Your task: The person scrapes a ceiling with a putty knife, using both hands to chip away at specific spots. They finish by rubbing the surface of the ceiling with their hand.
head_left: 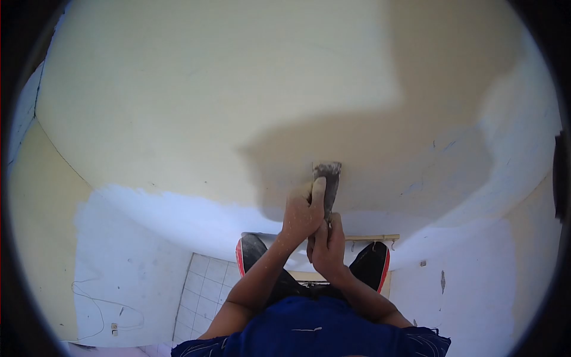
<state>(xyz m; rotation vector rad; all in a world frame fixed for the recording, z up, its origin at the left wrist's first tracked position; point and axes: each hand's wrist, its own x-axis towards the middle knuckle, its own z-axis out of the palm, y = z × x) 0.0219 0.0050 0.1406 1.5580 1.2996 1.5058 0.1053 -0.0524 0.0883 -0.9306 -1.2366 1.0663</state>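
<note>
A putty knife or scraper (334, 185) with a dark, smeared blade stands against the cream wall (178, 119), its broad edge pointing away from me. My left hand (302, 213) is closed on it, the thumb lying along the blade. Just below and to the right, my right hand (328, 247) is closed round the lower end, where the handle is mostly hidden by fingers. Pale dust marks the left hand and forearm. Both hands are close together, and a large shadow falls on the wall around the blade.
Below my hands is a narrow wooden rail (380, 237) with small hooks, near my knees. Tiled floor (205, 285) shows at lower left. A thin cable (98, 303) hangs near a wall socket (115, 326). A dark object (560, 178) is at the right edge.
</note>
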